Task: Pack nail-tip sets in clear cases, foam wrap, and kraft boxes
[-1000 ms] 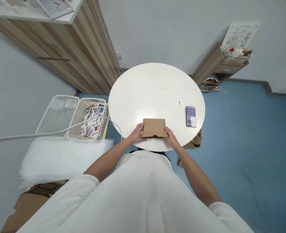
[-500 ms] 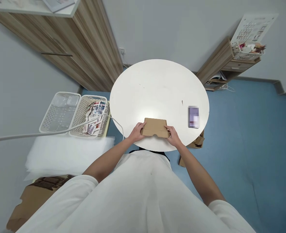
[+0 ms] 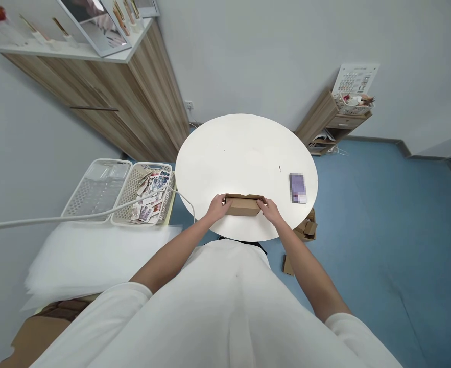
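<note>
A small brown cardboard box (image 3: 242, 207) is at the near side of the round white table (image 3: 244, 148), held between my two hands. My left hand (image 3: 218, 207) grips its left end, with the thumb on the near face. At the right end, my right hand (image 3: 269, 209) is closed round the corner in the same way. The box is tilted, its near face toward me and a darker flap edge along the top. Its inside is mostly hidden. To the right on the table lies a purple, blurred-out flat item (image 3: 298, 188), apart from both hands.
White baskets stand at the left, one with printed cards (image 3: 150, 197), one with clear plastic cases (image 3: 102, 189). A white cable (image 3: 95, 215) crosses in front of them. White sheets (image 3: 95, 253) lie below. Cardboard boxes (image 3: 306, 227) sit on the floor right of the table.
The box has turned in my hands: its flat top with a notched front flap faced up before, and now its near side and a raised flap edge show. The camera view has tilted upward.
</note>
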A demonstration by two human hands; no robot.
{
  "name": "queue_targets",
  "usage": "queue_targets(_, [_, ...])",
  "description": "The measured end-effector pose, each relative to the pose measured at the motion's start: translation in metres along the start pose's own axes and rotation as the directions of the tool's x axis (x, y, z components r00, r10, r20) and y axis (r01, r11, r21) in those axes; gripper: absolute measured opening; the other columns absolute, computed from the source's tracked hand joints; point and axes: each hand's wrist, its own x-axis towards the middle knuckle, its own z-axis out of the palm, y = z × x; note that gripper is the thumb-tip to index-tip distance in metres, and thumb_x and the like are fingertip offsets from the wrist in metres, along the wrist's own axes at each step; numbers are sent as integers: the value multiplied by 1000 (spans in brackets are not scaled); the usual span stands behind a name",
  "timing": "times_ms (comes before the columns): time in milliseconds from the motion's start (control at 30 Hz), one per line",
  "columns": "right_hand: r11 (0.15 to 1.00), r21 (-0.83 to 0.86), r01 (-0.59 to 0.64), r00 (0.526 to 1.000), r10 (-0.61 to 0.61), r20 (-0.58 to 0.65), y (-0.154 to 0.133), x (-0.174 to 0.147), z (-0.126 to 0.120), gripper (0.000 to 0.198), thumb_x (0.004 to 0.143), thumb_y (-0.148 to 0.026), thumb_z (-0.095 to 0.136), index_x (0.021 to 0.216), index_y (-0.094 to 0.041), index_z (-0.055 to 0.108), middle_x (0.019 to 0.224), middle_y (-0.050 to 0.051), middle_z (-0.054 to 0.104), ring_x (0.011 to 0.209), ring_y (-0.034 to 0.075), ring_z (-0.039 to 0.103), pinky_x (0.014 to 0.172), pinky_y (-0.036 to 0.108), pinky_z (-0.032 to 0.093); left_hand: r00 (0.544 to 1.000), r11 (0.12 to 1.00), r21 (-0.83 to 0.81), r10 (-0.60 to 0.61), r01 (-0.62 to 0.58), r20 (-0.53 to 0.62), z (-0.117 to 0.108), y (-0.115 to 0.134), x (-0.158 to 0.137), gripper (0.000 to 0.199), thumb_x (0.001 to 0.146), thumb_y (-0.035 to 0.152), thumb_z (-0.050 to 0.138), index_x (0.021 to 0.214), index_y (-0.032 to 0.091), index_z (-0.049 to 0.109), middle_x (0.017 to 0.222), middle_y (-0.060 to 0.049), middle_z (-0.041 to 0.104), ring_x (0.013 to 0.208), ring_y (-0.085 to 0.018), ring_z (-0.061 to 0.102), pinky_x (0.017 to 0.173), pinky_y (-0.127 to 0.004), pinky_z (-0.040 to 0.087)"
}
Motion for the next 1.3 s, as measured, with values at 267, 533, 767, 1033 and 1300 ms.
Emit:
queue_targets(267, [942, -323, 93, 977, -149, -152, -7, -3, 6, 29, 78, -32, 48, 99, -22, 65, 90, 9, 59, 85, 23, 55, 77, 36, 42, 991, 994, 95, 62, -50, -122, 8, 6, -12, 37, 84, 32, 45, 118, 18, 51, 91, -7, 48, 87, -19, 52, 78, -30, 43])
queue_targets(533, [969, -242, 53, 992, -80, -101, -19, -3, 1, 26, 76, -37, 48, 90, -24, 66, 85, 4, 66, 80, 21, 58, 70, 33, 44, 988, 981, 166, 118, -100, -97, 1, 5, -6, 38, 82, 33, 49, 116, 17, 52, 88, -7, 58, 86, -22, 54, 77, -32, 42])
queue_targets(767, [966, -248, 70, 996, -79, -28, -20, -6, -6, 33, 74, -38, 51, 99, -21, 63, 70, 1, 61, 67, 16, 55, 65, 29, 43, 993, 981, 175, 100, -88, -62, -6, 5, -5, 32, 81, 36, 51, 107, 19, 58, 81, -4, 63, 77, -19, 57, 69, -29, 43])
queue_targets(1033, [975, -155, 162, 984, -146, 106, -14, -11, -17, 41, 68, -30, 60, 107, -20, 59, 64, -4, 54, 61, 12, 50, 63, 28, 43, 987, 986, 76, 151, -147, -51, -10, -7, 0, 32, 76, 34, 57, 103, 17, 61, 74, -1, 61, 69, -15, 56, 62, -25, 41])
queue_targets(1300, [979, -130, 156, 988, -151, 44, -11, -11, -12, 39, 66, -27, 62, 105, -22, 61, 65, -4, 56, 61, 12, 51, 63, 27, 43, 991, 990, 63, 127, -125, -38, -10, -6, 0, 34, 74, 34, 59, 105, 18, 61, 73, -1, 61, 68, -14, 56, 62, -25, 41])
